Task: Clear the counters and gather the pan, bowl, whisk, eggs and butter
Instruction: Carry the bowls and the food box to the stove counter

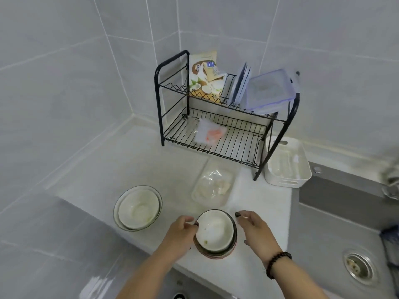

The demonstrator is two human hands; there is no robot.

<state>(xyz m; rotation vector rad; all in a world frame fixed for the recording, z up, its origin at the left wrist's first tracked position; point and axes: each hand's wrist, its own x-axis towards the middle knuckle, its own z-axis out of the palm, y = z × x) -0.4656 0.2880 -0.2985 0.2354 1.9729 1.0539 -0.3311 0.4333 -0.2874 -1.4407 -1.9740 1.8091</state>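
Still on the clearing step: my left hand (180,230) pinches the rim of the stacked bowls (214,233) at the surface's (259,197) front edge, right hand (255,230) loose-fingered just beside, so next I need both grips around the stack to lift it.

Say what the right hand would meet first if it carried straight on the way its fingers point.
The right hand points up-left, away from the person. First in line is probably the clear plastic tray beyond the bowls, though depth is unclear.
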